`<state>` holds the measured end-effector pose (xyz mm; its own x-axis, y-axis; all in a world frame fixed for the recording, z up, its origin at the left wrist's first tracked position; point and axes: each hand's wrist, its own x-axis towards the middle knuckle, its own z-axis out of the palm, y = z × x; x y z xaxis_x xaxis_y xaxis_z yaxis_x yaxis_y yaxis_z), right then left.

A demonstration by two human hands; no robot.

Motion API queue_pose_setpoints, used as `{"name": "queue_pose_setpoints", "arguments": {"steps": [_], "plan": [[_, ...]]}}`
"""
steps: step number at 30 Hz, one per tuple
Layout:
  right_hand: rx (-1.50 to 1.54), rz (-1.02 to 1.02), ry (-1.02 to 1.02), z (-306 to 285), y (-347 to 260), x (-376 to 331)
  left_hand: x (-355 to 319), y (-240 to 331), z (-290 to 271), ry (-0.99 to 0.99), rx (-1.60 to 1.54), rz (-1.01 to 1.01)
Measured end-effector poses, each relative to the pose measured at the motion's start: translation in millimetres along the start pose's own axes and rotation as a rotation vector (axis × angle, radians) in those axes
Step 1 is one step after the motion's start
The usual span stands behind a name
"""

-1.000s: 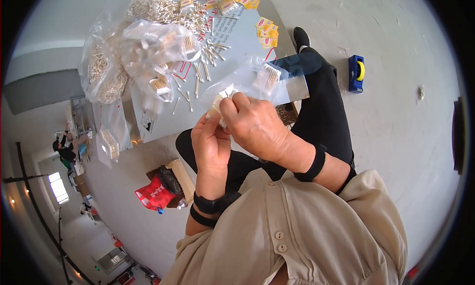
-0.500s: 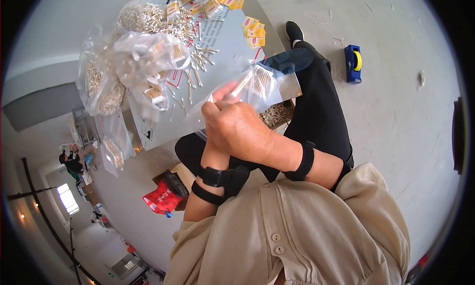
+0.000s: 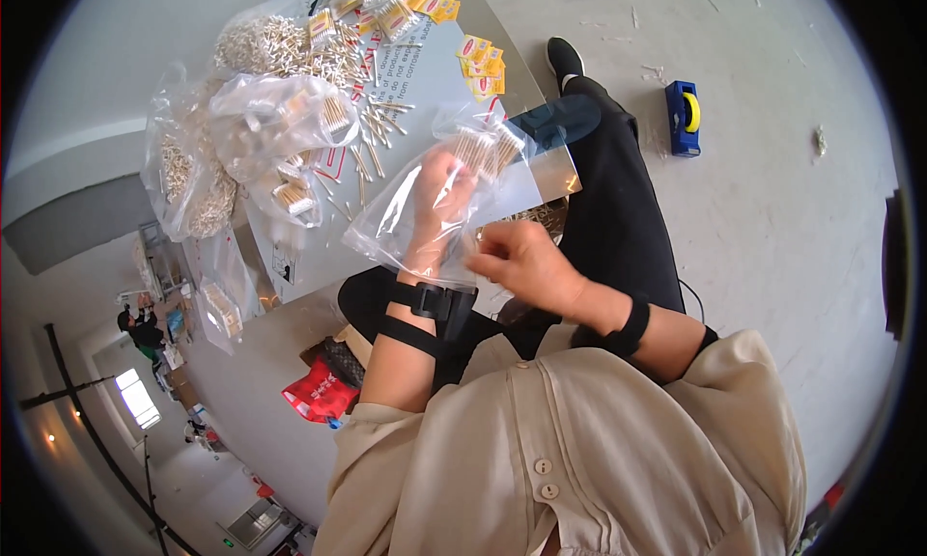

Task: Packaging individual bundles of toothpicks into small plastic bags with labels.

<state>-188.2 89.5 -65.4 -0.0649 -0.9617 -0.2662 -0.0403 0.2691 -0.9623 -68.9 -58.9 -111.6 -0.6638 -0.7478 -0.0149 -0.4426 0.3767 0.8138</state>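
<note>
Table (image 3: 314, 259): grey top, printed, bearing most of the stock. Filled bag (image 3: 176, 180): clear plastic, loose swabs within, at the table's left side. Working bag (image 3: 381, 230): clear plastic, drawn over the left hand and wrist at the table's near edge. Red bag (image 3: 319, 392): on the floor, left of the person's legs. Right hand (image 3: 526, 264): fingers curled, just beside the working bag's near end; whether they pinched its film could not be told. Left hand (image 3: 444, 184): inside the working bag, fingers partly bent, against the swab bundles (image 3: 473, 151) at its far end; the firmness of any hold could not be told. Tape dispenser (image 3: 684, 136): blue, yellow roll, on the floor to the right. Yellow cards (image 3: 481, 66): overlapping, on the table beyond the bundles. Loose swabs (image 3: 381, 122): scattered left of the cards.
</note>
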Motion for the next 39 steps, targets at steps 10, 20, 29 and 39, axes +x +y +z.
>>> {"name": "queue_pose_setpoints", "arguments": {"steps": [10, 20, 29, 39], "plan": [[1.286, 0.602, -0.148, 10, 51, 33, 0, 23, -9, -0.045, -0.592, -0.390], [1.301, 0.611, -0.042, 19, 25, 24, -3, 61, -38, -0.162, -0.887, -0.770], [1.025, 0.287, 0.003, 15, 10, 20, -23, 87, -63, -0.087, -1.001, -0.825], [1.259, 0.442, -0.183, 9, 18, 15, -19, 77, -49, 0.121, -0.736, -0.860]]}}
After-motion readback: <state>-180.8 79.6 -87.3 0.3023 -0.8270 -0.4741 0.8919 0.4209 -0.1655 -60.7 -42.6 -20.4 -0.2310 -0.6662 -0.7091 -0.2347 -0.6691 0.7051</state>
